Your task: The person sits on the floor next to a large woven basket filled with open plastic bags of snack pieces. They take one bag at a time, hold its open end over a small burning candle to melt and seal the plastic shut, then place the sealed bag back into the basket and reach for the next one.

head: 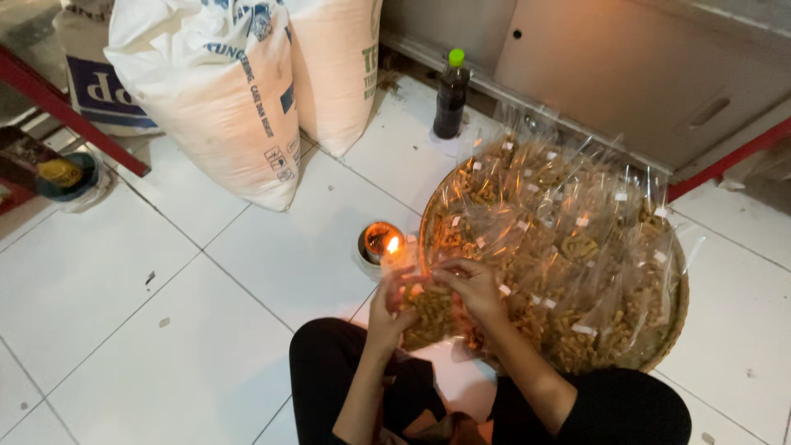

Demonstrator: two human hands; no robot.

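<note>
Snack bag (428,317) between both hands

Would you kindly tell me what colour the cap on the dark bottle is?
Bright green cap on the dark bottle, head view.

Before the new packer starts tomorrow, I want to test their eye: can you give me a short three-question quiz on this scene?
1. True or false: both hands hold one clear snack bag beside the small flame.
2. What holds the heap of filled bags? A) a cardboard box B) a round woven tray C) a metal pot
3. Fill in: the dark bottle by the wall has a ____ cap.

Key:
1. True: the left hand and right hand grip the same bag, its top close to the flame.
2. B
3. Green
</note>
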